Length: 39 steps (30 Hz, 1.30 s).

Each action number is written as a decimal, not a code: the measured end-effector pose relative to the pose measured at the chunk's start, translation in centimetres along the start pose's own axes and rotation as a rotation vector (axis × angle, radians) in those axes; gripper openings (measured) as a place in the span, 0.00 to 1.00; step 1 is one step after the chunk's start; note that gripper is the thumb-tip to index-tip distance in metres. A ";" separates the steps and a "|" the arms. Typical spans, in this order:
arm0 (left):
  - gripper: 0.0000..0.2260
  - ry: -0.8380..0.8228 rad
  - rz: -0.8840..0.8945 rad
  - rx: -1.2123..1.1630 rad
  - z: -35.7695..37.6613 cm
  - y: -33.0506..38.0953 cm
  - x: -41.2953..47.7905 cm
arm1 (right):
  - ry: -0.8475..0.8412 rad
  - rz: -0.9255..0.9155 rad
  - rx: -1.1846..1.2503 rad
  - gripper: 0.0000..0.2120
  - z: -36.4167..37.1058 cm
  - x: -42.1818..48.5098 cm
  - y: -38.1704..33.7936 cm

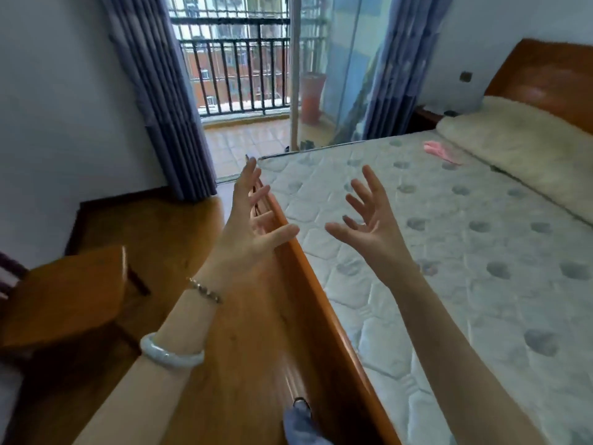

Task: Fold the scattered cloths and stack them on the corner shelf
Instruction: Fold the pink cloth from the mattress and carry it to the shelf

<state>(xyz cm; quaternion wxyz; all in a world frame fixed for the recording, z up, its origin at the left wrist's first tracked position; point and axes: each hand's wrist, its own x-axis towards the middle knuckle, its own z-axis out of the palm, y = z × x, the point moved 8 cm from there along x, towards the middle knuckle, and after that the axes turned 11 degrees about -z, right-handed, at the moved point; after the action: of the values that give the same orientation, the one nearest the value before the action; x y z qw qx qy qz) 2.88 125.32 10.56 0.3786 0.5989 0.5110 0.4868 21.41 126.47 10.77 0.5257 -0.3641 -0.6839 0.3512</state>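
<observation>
Both the left hand and the right hand are open and empty. 1 pink cloth lies far across the bed, near the pillow. Fetching seems in hand; next needs a long reach.

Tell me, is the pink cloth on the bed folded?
Not folded: the pink cloth lies crumpled on the mattress beside the pillow.

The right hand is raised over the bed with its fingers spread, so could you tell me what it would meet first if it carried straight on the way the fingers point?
Probably nothing soon: the right hand points up and away over the bare mattress, towards the glass balcony door. Depth is unclear.
</observation>
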 end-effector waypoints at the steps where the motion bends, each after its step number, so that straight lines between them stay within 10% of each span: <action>1: 0.45 0.030 -0.008 0.010 -1.0 -0.4 1.4 | -0.021 -0.003 0.026 0.45 0.9 1.8 0.8; 16: 0.44 0.431 -0.185 0.100 -18.6 -11.8 17.9 | -0.358 0.035 0.167 0.49 19.6 25.6 14.2; 39: 0.36 0.015 -0.220 -0.030 -39.8 -28.3 61.4 | -0.018 0.195 0.314 0.35 38.9 63.1 32.5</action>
<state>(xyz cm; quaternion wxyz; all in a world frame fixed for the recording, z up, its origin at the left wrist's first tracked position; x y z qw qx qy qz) -42.41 189.16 5.19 0.4347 0.5297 0.5693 0.4543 -23.84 193.27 4.15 0.5332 -0.3391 -0.5868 0.5063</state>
